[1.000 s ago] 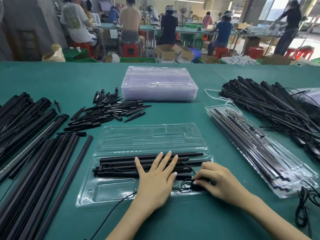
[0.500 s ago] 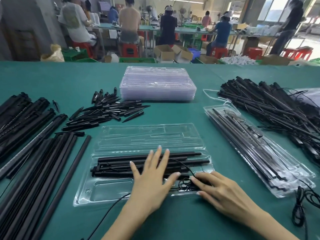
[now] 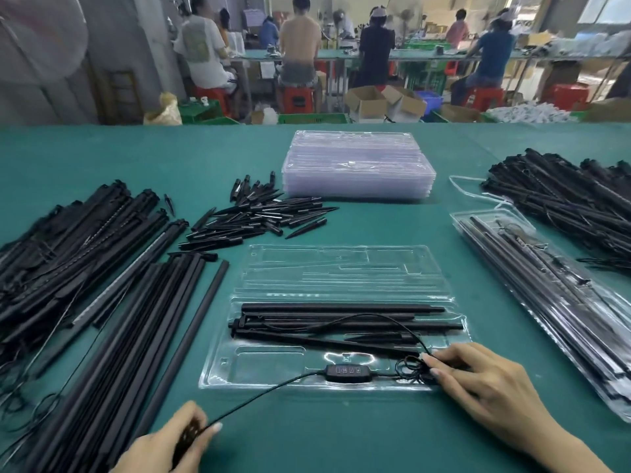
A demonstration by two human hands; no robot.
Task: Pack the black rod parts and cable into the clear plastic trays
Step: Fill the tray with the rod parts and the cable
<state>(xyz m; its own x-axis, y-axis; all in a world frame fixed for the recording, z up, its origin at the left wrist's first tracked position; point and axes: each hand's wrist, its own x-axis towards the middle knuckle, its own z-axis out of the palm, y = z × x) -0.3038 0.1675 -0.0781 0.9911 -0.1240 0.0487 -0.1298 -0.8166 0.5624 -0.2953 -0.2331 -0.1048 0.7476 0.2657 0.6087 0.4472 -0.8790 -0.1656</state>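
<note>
Beside open tray [image 3: 218, 377]: loose rods [image 3: 112, 336] left, packed tray [image 3: 614, 404] right

Left hand [image 3: 164, 445]: off the rods [image 3: 341, 322] in the open clear tray [image 3: 218, 370], where it lay flat a second ago; now low at the near table edge, left of the tray, fingers curled round a dark plug end of the cable [image 3: 259, 394].

Cable: now drawn out in a line from the left hand up to the tray.

Inline controller [image 3: 348, 372]: uncovered, lying in the tray's front compartment.

Right hand [image 3: 478, 380]: fingertips now pinch the coiled cable loops at the tray's right front corner.
</note>
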